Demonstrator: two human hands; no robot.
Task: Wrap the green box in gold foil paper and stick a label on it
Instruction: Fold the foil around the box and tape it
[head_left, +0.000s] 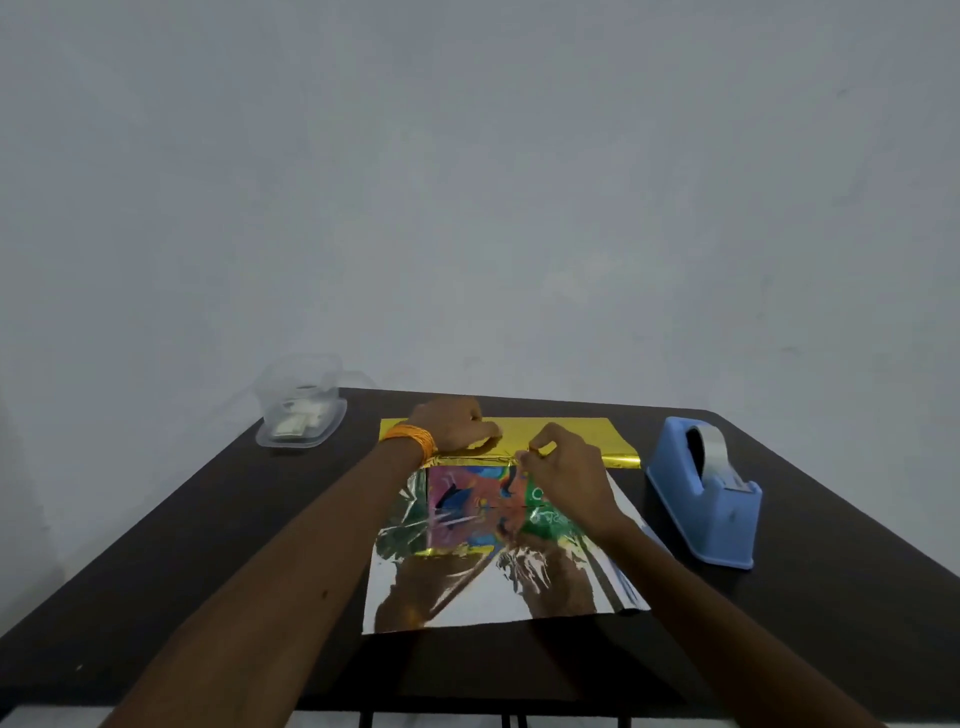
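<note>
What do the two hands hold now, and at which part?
Both the left hand and right hand pinch the gold foil paper at its fold along the far edge of the box.

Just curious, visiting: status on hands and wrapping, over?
Left hand, right hand: both pinching shiny gold foil paper fold. Flat green printed box: top uncovered. Blue plastic tape dispenser apart, right side.

1. Too blurred to read: print on the green box (467, 512).
2. Hidden under the right hand (563, 475): the box's far right corner.
3. Covered by the left hand (452, 423): part of the gold foil (571, 431) fold.
4. Too small to identify: pale contents of the clear container (332, 421).
</note>
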